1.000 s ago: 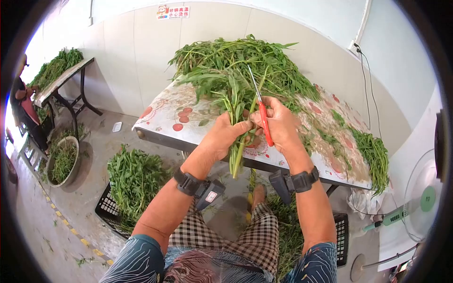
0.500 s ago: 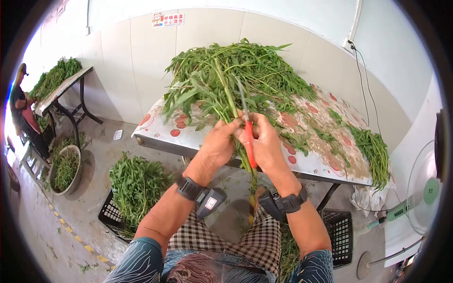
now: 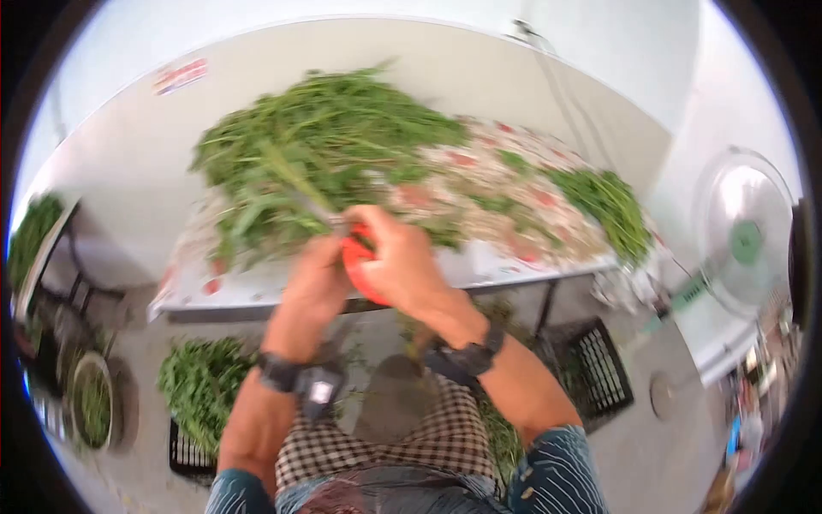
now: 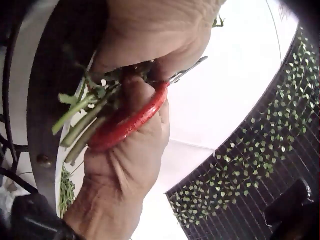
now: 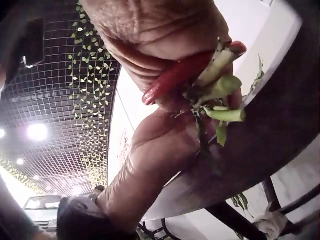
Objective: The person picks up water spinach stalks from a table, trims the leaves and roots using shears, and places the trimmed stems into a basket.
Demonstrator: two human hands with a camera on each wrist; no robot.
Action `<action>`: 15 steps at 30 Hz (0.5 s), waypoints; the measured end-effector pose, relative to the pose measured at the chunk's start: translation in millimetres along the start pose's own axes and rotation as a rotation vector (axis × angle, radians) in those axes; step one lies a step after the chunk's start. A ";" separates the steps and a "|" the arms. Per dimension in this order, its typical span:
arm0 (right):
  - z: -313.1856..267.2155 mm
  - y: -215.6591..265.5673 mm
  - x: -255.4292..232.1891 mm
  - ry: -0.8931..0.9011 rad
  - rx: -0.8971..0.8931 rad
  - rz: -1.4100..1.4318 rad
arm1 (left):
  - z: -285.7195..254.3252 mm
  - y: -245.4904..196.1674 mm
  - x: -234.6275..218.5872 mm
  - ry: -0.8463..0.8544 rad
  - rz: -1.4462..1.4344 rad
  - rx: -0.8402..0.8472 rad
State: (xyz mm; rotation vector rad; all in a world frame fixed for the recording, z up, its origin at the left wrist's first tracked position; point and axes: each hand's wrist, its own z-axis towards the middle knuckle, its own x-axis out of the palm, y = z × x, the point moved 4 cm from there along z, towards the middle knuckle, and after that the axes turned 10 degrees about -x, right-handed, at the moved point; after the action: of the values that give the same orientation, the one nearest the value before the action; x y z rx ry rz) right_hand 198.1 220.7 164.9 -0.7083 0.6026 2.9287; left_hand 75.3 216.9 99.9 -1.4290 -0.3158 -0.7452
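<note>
Over the table's front edge my left hand point(image 3: 313, 276) grips a bunch of leafy green stems point(image 3: 287, 171). Their cut ends point(image 5: 222, 89) stick out below the hands in the right wrist view. My right hand point(image 3: 402, 265) holds red-handled scissors point(image 3: 368, 278) close against the left hand, fingers curled round the handles. In the left wrist view, a red handle point(image 4: 132, 125) lies along the right hand beside the stem ends, and the blade tip point(image 4: 192, 67) shows past the fingers. A large heap of greens point(image 3: 342, 120) covers the table's back left.
The patterned tabletop point(image 3: 467, 261) carries loose leaves and a small bundle point(image 3: 604, 210) at its right end. Below stand a black crate of greens point(image 3: 205, 385) and another black crate point(image 3: 599, 364). A fan point(image 3: 743, 240) is at right, a round tub point(image 3: 92, 398) at left.
The head view has swung right, so the table sits further left in it. Both hands stay together with the stems and scissors; the scissors now tilt to the upper left.
</note>
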 end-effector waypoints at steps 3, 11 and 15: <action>2.7 -3.8 -21.5 0.018 0.079 0.006 | 0.7 -5.3 22.0 0.067 0.091 -0.005; 28.0 -38.7 -115.5 -0.140 -0.007 -0.195 | -11.7 -11.1 24.7 -0.155 0.426 0.077; 42.6 -63.6 -209.2 -0.245 -0.026 -0.659 | -20.5 -12.6 23.8 -0.151 0.581 0.134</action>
State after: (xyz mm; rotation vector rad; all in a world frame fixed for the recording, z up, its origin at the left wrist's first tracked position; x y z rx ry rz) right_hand 376.5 301.0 271.6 -0.4272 0.2411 2.3534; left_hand 80.2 191.1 121.2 -1.3572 -0.0528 -0.1414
